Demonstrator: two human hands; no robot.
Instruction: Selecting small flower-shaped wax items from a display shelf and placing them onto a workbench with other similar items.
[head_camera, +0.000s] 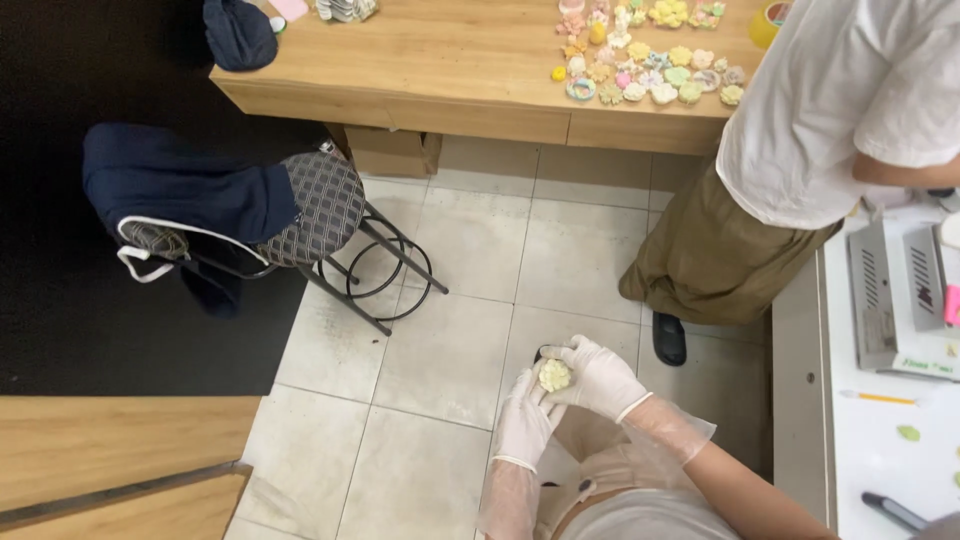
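Hold the pale flower-shaped piece (554, 375) steady between both gloved hands: left hand (525, 420) cupping beneath, right hand (598, 378) gripping beside it; press gently, evenly.

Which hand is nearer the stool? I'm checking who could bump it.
Left. The left hand is on the stool's side of the pale flower piece that both hands hold; the right hand lies on the far side. Both are well clear of it.

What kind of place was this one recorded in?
Probably a small craft workshop: pastel flower-shaped pieces lie spread on a wooden table, and gloved hands hold a similar pale flower piece.
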